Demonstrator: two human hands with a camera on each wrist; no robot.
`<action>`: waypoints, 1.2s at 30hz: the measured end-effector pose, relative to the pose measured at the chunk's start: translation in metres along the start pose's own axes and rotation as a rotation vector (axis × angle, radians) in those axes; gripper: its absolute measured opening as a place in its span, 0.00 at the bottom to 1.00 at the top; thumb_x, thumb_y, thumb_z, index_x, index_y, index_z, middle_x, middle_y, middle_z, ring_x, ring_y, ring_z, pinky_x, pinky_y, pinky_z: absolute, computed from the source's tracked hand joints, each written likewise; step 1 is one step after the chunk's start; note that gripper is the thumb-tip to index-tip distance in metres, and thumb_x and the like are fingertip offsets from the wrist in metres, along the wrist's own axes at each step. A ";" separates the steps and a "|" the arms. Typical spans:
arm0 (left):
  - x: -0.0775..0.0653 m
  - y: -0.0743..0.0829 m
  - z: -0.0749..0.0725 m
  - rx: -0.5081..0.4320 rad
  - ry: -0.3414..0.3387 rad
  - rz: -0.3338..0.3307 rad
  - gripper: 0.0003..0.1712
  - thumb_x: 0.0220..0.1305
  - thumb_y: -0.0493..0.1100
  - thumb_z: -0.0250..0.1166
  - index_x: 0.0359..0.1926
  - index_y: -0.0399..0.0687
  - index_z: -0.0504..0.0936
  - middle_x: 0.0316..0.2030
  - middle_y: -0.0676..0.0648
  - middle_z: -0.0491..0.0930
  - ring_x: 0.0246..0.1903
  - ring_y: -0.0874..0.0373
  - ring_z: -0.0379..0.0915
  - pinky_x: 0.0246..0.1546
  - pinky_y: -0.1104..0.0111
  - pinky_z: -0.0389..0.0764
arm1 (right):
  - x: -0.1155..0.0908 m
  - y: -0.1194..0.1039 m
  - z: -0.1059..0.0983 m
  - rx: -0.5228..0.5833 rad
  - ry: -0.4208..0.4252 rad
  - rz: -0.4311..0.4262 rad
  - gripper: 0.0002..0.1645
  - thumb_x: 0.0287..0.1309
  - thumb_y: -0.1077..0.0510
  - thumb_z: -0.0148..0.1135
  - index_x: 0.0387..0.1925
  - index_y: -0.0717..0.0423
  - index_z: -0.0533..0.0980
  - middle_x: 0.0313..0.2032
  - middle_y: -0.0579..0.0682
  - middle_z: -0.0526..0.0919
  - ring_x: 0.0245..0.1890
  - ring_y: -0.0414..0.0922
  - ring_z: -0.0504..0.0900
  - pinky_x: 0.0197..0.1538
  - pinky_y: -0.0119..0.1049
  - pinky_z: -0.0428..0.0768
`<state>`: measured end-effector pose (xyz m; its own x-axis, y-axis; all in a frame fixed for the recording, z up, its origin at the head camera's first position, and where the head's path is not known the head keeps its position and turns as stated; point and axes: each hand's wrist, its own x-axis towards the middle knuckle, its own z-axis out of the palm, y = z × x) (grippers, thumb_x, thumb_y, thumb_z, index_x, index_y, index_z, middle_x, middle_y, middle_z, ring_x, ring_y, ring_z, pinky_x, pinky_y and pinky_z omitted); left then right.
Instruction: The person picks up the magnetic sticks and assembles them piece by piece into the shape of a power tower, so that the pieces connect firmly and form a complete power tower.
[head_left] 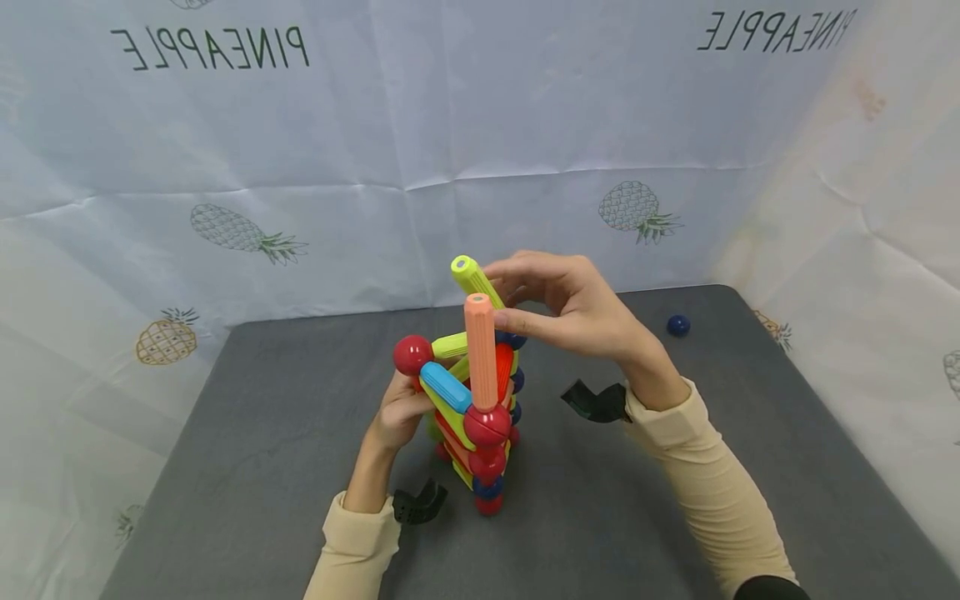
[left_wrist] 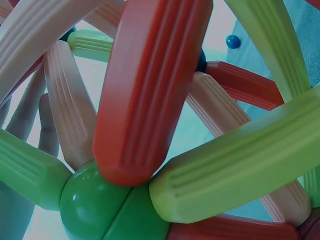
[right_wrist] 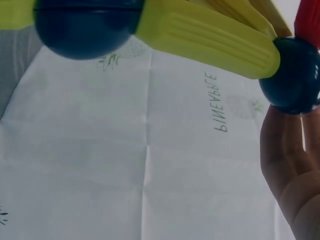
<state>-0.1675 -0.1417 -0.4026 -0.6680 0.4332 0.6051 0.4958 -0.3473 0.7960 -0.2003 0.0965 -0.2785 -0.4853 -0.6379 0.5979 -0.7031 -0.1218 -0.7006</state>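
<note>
A tall tower of magnetic rods and balls [head_left: 454,421] stands on the dark table, in red, blue, yellow-green and orange. My left hand [head_left: 399,412] grips its left side, thumb on the near face, other fingers partly hidden behind. At the top, an orange rod [head_left: 481,354] stands upright on a red ball [head_left: 487,426]. My right hand [head_left: 570,304] pinches a slanting yellow-green rod [head_left: 475,277] behind it, close over a blue ball. In the right wrist view, fingers [right_wrist: 285,150] pass behind a blue ball [right_wrist: 292,82]. A green ball [left_wrist: 102,200] joins several rods in the left wrist view.
A loose blue ball [head_left: 678,325] lies at the table's back right. Behind the grey table [head_left: 300,400] hangs a white cloth [head_left: 450,125] with pineapple prints, and it also runs along both sides. Black straps [head_left: 596,402] stick out at both wrists.
</note>
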 end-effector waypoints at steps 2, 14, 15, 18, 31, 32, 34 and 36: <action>0.000 0.000 0.000 0.010 -0.009 0.018 0.37 0.56 0.24 0.44 0.50 0.68 0.82 0.39 0.67 0.82 0.36 0.71 0.75 0.43 0.73 0.79 | -0.002 0.002 0.002 0.001 0.010 -0.003 0.26 0.60 0.63 0.71 0.57 0.72 0.77 0.47 0.50 0.86 0.45 0.46 0.86 0.53 0.40 0.86; -0.008 0.001 -0.005 0.186 -0.049 0.086 0.25 0.65 0.39 0.60 0.61 0.65 0.74 0.45 0.63 0.82 0.42 0.69 0.79 0.49 0.71 0.83 | -0.043 0.045 -0.029 -0.253 0.270 0.219 0.22 0.65 0.66 0.66 0.60 0.62 0.78 0.50 0.58 0.85 0.51 0.45 0.84 0.58 0.40 0.83; -0.010 0.002 -0.006 0.219 -0.060 0.091 0.26 0.65 0.43 0.63 0.63 0.62 0.73 0.46 0.59 0.82 0.44 0.69 0.80 0.50 0.70 0.83 | -0.049 0.057 -0.037 -0.334 0.277 0.298 0.22 0.66 0.65 0.65 0.60 0.61 0.78 0.52 0.61 0.84 0.53 0.49 0.83 0.59 0.44 0.82; -0.014 0.004 -0.009 0.287 -0.093 0.081 0.32 0.60 0.49 0.69 0.64 0.49 0.70 0.47 0.49 0.81 0.48 0.65 0.80 0.53 0.66 0.84 | -0.071 0.100 -0.056 -0.540 0.183 0.549 0.24 0.68 0.63 0.63 0.64 0.61 0.76 0.60 0.65 0.79 0.60 0.61 0.78 0.62 0.58 0.77; -0.023 0.014 0.010 0.239 0.004 -0.087 0.39 0.57 0.52 0.78 0.60 0.35 0.71 0.49 0.48 0.84 0.49 0.65 0.83 0.49 0.64 0.87 | -0.143 0.186 -0.061 -0.745 -0.017 0.944 0.27 0.64 0.58 0.69 0.63 0.63 0.77 0.57 0.68 0.80 0.56 0.65 0.77 0.57 0.64 0.76; -0.023 0.014 0.014 0.238 0.025 -0.085 0.38 0.57 0.51 0.78 0.59 0.35 0.71 0.48 0.48 0.84 0.49 0.65 0.83 0.49 0.63 0.87 | -0.143 0.186 -0.061 -0.748 -0.009 0.942 0.26 0.63 0.57 0.70 0.61 0.63 0.78 0.55 0.67 0.81 0.54 0.64 0.78 0.56 0.63 0.76; -0.023 0.013 0.022 0.247 0.067 -0.075 0.37 0.57 0.50 0.78 0.59 0.36 0.71 0.48 0.47 0.85 0.48 0.63 0.84 0.48 0.63 0.87 | -0.143 0.186 -0.059 -0.741 0.000 0.951 0.24 0.62 0.55 0.71 0.56 0.63 0.81 0.50 0.65 0.83 0.49 0.61 0.80 0.52 0.60 0.78; -0.023 0.011 0.031 0.274 0.111 -0.053 0.36 0.57 0.49 0.78 0.59 0.38 0.72 0.47 0.44 0.85 0.47 0.62 0.85 0.48 0.63 0.87 | -0.143 0.184 -0.058 -0.728 0.011 0.969 0.22 0.63 0.54 0.71 0.53 0.63 0.82 0.46 0.64 0.84 0.44 0.58 0.80 0.47 0.54 0.79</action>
<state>-0.1301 -0.1297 -0.4072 -0.7464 0.3458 0.5687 0.5796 -0.0822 0.8107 -0.2905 0.2097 -0.4708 -0.9742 -0.2206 -0.0474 -0.1716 0.8610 -0.4788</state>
